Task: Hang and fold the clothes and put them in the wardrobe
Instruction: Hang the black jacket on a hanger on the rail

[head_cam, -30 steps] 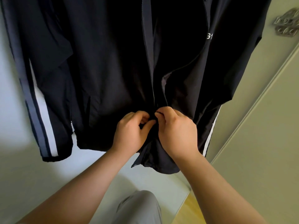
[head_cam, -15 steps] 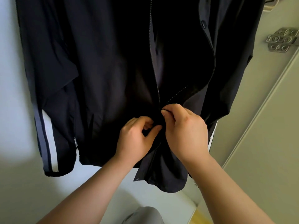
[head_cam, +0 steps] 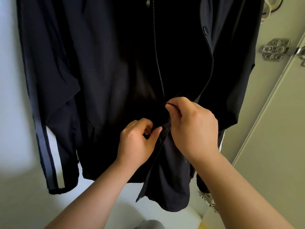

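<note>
A pale off-white wall fills the left side, brightest in a soft patch of light at mid height, with grey shadow below it. On the right is a pale grey-green door panel; its long edge runs diagonally from the upper right down toward the bottom middle. Just left of that edge, near the top right, sits a silver metal hinge plate with several screw holes. A second, smaller metal hinge shows lower down, partly hidden. In the top right corner hangs a white curved cord or hook, too cropped to tell which. A scrap of grey fabric touches the bottom edge
</note>
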`<state>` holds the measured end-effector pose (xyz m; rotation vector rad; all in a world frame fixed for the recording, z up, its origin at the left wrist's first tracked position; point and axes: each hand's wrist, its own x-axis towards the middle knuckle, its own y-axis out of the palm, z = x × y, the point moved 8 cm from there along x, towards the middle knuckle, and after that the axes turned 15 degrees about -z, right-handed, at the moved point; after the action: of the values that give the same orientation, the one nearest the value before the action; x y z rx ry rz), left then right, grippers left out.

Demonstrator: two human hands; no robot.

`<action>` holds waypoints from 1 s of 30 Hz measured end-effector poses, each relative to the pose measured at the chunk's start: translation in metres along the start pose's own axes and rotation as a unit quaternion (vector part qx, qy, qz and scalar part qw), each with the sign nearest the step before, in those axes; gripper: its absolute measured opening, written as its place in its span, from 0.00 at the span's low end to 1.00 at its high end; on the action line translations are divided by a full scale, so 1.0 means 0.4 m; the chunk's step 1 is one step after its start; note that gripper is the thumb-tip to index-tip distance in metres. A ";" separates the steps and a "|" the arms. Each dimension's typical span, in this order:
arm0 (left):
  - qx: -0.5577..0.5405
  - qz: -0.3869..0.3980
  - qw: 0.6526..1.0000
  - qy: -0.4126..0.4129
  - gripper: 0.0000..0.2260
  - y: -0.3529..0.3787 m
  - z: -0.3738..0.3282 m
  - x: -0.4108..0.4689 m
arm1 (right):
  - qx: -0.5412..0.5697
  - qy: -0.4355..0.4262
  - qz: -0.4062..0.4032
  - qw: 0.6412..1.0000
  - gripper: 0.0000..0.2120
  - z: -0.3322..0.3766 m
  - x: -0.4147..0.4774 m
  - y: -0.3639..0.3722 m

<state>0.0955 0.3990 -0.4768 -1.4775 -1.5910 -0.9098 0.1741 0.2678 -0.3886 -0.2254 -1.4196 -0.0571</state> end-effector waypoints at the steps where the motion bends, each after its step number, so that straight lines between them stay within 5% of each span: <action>1: -0.008 0.001 1.000 -0.006 0.12 0.005 -0.014 0.009 | 0.004 0.005 0.002 1.000 0.06 -0.003 -0.001 0.000; 21: 0.005 -0.105 0.988 0.117 0.12 0.030 -0.110 0.157 | 0.002 -0.003 -0.016 1.000 0.07 0.008 0.116 -0.012; 30: -0.004 -0.108 0.988 0.109 0.12 0.040 -0.133 0.213 | 0.015 0.016 -0.028 0.999 0.08 -0.004 0.185 -0.010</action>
<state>0.1122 0.3912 -0.3768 -1.1812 -1.6030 -1.1605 0.1863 0.2706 -0.3155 -0.1599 -1.3941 -0.0845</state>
